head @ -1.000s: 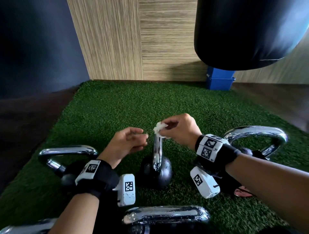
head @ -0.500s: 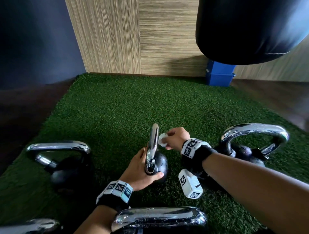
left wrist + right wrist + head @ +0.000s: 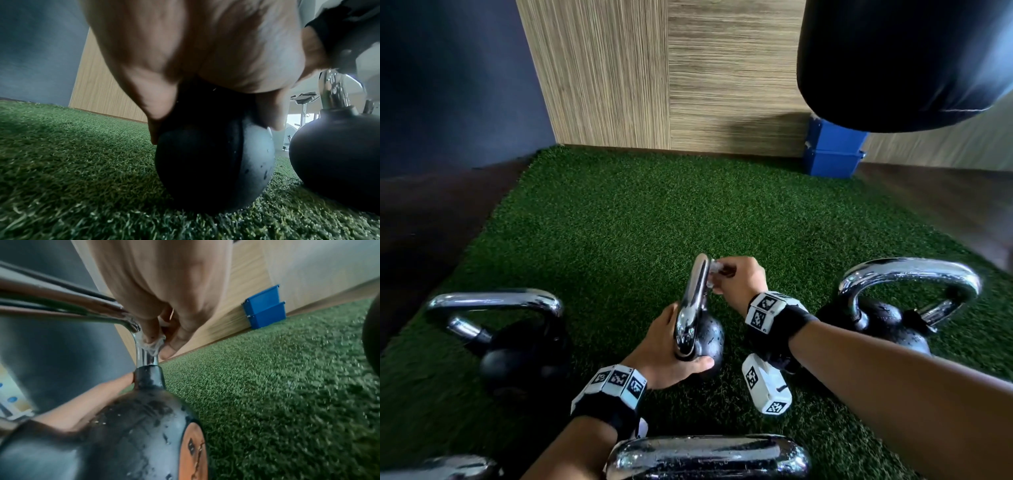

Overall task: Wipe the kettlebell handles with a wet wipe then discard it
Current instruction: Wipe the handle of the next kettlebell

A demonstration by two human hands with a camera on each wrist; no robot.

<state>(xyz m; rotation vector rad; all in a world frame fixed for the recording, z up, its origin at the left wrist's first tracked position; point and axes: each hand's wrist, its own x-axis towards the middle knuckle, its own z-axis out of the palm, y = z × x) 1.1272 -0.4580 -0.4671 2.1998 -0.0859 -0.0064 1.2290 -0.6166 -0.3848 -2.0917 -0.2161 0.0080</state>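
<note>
The right hand (image 3: 744,279) pinches the wipe (image 3: 713,270) against the handle (image 3: 697,291), whose bar runs away from the person. The left hand (image 3: 671,346) cups the kettlebell (image 3: 710,337) base, steadying it; wiping should run along that bar

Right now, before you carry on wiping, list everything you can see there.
Kettlebells: five, black with chrome handles; middle, left, right, two at bottom edge.
Wet wipe: one, white, against middle handle.
Turf mat: one, green, under kettlebells.
Bins: two, blue, stacked at wall.
Punching bag: one, black, upper right.
Exercise machine: pale, background.
Hands: left steadies middle kettlebell; right pinches wipe.
</note>
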